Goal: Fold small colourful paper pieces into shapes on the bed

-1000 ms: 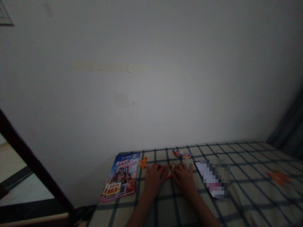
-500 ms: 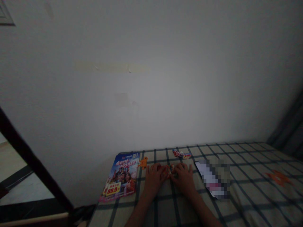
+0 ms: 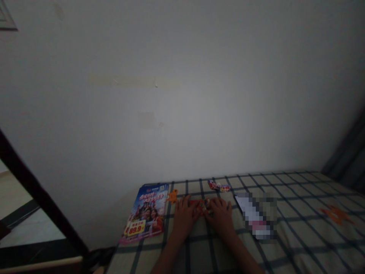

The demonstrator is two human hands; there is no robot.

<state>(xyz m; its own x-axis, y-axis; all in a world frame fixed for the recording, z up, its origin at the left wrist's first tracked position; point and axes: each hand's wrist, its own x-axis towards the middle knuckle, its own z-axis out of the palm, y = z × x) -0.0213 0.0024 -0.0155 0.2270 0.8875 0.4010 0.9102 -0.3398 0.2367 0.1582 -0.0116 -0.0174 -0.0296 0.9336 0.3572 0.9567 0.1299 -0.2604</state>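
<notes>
My left hand (image 3: pixel 185 215) and my right hand (image 3: pixel 219 213) rest close together on the checked cloth. Between them is a small red, multicoloured piece of printed paper (image 3: pixel 203 207), which looks folded. The fingers of both hands are bent over its two ends and hold it down against the cloth, so those ends are hidden. Left of my left hand lies a stack of blue and pink printed flyers (image 3: pixel 148 209). Beyond my right hand sits a small folded paper piece (image 3: pixel 219 186) in red, white and blue.
A dark-edged phone-like object (image 3: pixel 253 217), partly pixelated, lies to the right on the checked cloth (image 3: pixel 302 201). The cloth bears orange star-like figures (image 3: pixel 336 215). Behind it rises a plain wall (image 3: pixel 199 95). A dark slanted bar (image 3: pixel 42 194) stands at the left.
My fingers shift slightly on the red paper, and a little more of it shows between my hands. Everything else stays where it was.
</notes>
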